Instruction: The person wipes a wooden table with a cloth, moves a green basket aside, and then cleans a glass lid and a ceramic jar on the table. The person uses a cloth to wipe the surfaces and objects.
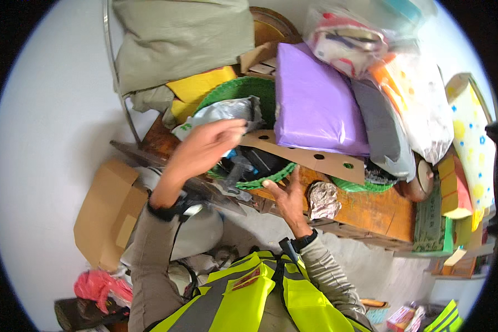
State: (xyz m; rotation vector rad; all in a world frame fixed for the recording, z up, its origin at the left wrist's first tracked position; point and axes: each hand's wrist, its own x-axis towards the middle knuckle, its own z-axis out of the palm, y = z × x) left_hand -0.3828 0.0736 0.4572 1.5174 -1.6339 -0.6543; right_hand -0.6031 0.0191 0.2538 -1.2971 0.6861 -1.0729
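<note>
A green woven basket [269, 181] stands on a wooden table [359, 213], with dark items and a blue-and-black thing in it. My left hand [209, 149] is over the basket's left side, fingers bent, at the dark edge of a silvery-white plastic bag [226, 111]; whether it grips the bag I cannot tell. My right hand [289, 199] is at the basket's near rim, thumb and forefinger apart. A strip of brown cardboard with holes [334, 164] lies across the basket, beneath a purple package [315, 108]. Crumpled foil-like wrapping [323, 200] lies right of my right hand.
An open cardboard box [103, 216] is at the left by the wall. Grey and clear plastic bags [423, 103] crowd the table's right side. Behind the basket are a yellow box [203, 85] and a large grey-green cloth bundle [182, 41]. A metal pole [118, 79] rises at the left.
</note>
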